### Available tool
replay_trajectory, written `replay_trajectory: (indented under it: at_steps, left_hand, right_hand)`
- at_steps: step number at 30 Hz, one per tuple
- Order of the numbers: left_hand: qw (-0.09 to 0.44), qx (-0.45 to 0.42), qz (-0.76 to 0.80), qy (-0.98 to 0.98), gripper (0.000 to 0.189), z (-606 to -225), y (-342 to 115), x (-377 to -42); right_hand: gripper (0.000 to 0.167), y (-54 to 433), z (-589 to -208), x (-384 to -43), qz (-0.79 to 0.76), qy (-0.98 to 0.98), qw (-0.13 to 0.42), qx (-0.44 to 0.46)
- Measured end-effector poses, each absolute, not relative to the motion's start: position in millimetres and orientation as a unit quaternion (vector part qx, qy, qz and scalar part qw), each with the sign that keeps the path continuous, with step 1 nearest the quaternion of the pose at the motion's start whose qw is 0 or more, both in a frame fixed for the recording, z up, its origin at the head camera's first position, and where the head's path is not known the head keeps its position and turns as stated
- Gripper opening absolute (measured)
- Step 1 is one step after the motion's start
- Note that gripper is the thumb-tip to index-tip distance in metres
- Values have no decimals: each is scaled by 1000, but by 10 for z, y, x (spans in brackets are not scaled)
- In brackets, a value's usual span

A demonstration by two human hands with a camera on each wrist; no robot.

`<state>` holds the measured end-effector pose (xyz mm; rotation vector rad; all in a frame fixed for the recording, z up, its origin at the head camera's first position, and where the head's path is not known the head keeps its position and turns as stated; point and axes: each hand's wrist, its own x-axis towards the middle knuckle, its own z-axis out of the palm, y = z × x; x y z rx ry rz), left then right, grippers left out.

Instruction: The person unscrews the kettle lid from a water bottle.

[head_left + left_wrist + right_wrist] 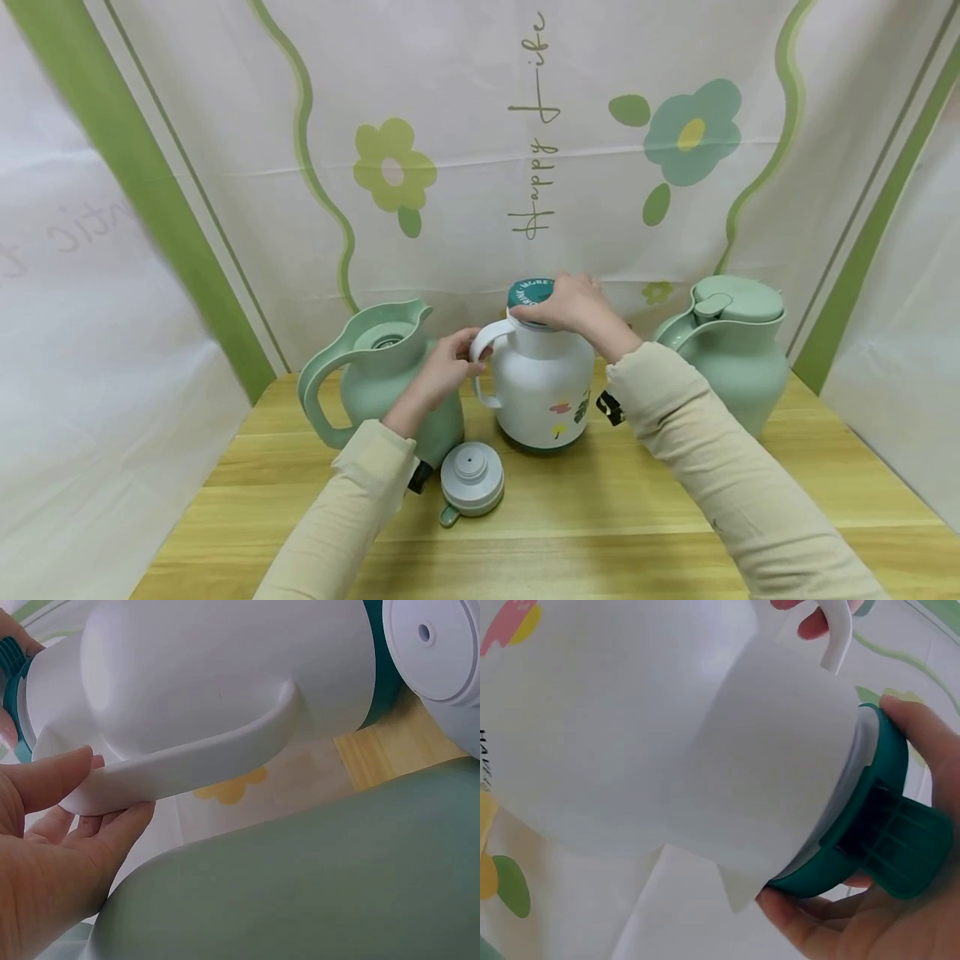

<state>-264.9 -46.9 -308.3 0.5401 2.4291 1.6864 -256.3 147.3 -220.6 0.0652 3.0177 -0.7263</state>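
Note:
In the head view a white thermos jug (542, 383) with a dark green base and printed flowers stands upright mid-table. My left hand (448, 365) grips its white handle (187, 772) near the top, thumb on one side and fingers on the other. From the right, my right hand (573, 304) holds the teal lid (528, 292) by its rim. The right wrist view shows thumb and fingers on opposite sides of that lid (889, 817), with its lever tab sticking out by the palm. The lid sits at the jug's mouth, slightly tilted against the neck.
Left of it stands a green jug (386, 367) with its mouth uncovered. A grey-white stopper (472, 479) with a green tab lies on the wooden table (555, 542) in front. Another green jug (738, 358) with its lid on stands at right. A printed curtain (465, 100) hangs behind.

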Motion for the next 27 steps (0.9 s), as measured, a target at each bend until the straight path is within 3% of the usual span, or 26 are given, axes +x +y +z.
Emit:
replay_trajectory:
  at_steps: [9, 15, 22, 27]
  left_hand:
    - [65, 174, 558, 809, 43, -3095, -462, -2670]
    - [59, 170, 550, 815, 42, -3091, -482, -2672]
    - [63, 168, 553, 814, 44, -3088, -485, -2670]
    - [68, 168, 552, 814, 44, -3094, -469, -2680]
  right_hand:
    - [98, 1641, -2244, -2637, -253, 967, 31, -27]
    - [90, 1711, -2236, -2667, -246, 964, 53, -84]
    - [102, 1623, -2237, -2647, -187, 980, 30, -63]
    - [101, 1576, -2253, -2622, -168, 984, 15, -54]
